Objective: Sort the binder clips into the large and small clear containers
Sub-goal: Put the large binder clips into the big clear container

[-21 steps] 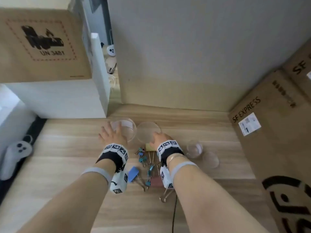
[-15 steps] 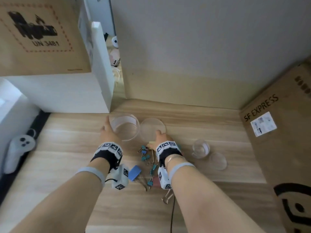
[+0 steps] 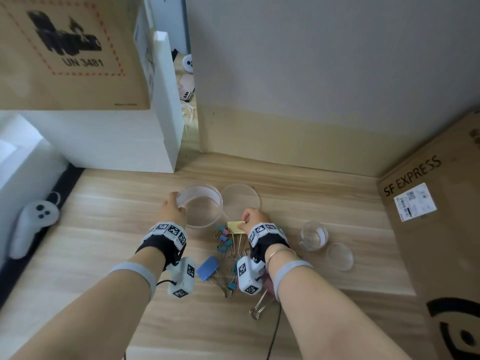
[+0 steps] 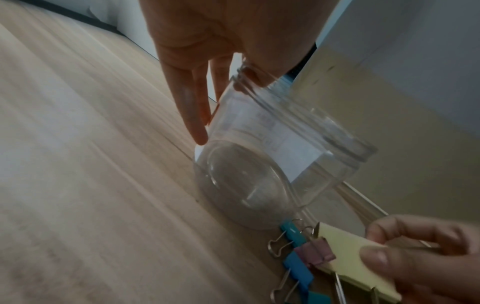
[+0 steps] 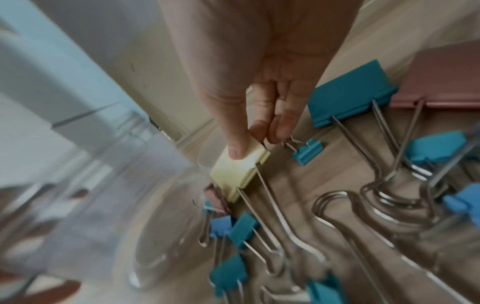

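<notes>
Two grips are engaged: the left hand point(image 3: 173, 212) holds the rim of the large clear container point(image 3: 201, 207), tilting it on the worktop point(image 3: 109, 229), while the right hand point(image 3: 255, 219) pinches the yellow binder clip point(image 3: 235, 226) between thumb and fingers, just beside that container's base. Lift the clip clear of the small clips point(image 3: 224, 239) lying directly below the right grip, since their wire handles may snag. Carry it over the open mouth and release only once inside the rim.
</notes>
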